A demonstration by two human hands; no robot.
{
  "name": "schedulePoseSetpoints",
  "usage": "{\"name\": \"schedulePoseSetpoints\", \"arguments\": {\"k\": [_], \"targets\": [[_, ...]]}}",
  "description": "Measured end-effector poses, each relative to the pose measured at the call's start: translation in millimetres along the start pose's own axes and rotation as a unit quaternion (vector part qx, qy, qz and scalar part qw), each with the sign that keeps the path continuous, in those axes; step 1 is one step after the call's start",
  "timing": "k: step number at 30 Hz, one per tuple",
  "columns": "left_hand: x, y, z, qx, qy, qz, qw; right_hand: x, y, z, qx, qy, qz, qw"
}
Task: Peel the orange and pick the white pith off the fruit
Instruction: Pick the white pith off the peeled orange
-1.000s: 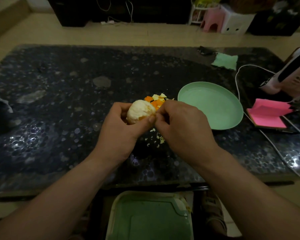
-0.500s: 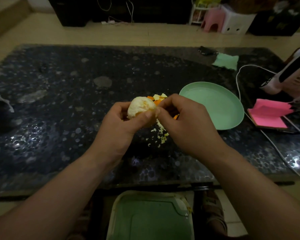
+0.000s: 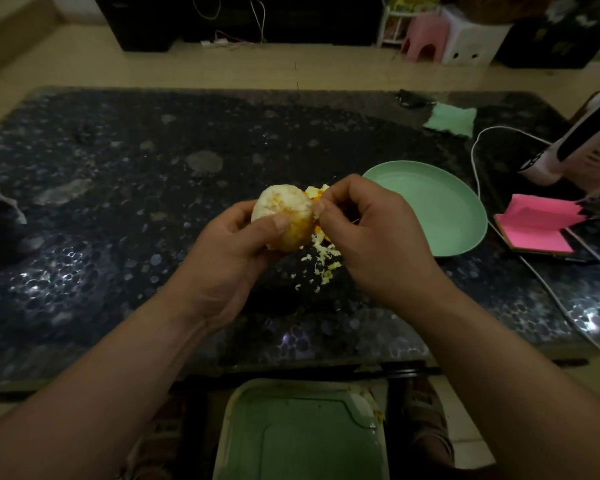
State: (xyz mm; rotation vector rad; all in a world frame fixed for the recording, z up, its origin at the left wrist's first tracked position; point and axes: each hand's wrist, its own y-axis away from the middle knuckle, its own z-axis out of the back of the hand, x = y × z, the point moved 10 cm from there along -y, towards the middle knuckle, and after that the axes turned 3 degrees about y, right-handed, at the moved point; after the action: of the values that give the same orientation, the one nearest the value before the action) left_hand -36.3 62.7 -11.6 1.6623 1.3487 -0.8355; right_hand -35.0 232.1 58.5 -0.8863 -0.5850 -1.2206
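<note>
left hand [image 3: 229, 251] gripping peeled orange [image 3: 283, 216] at frame centre, right hand [image 3: 371, 233] pinching pith at its right edge, pith scraps [image 3: 321, 261] on table [image 3: 118, 202] below

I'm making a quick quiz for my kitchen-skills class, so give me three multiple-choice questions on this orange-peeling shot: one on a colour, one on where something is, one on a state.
1. What colour is the plate?
A. green
B. pink
C. white

2. Where do the loose pith scraps lie?
A. on the plate
B. in a bowl
C. on the dark tabletop

3. What state is the orange in the left hand in?
A. unpeeled
B. peeled, with pale pith on it
C. pulled into segments

Answers:
1 A: the plate right of the hands is pale green.
2 C: the scraps lie on the tabletop below the hands, and the plate is bare.
3 B: the fruit is whole and mostly whitish with orange patches.
</note>
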Motion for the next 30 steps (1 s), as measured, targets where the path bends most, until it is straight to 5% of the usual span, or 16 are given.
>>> {"name": "schedulePoseSetpoints", "arguments": {"k": [30], "targets": [[3, 7, -10, 0.157, 0.12, 0.097, 0.975, -21, -8, 0, 0.043, -0.089, -0.032, 0.995]]}}
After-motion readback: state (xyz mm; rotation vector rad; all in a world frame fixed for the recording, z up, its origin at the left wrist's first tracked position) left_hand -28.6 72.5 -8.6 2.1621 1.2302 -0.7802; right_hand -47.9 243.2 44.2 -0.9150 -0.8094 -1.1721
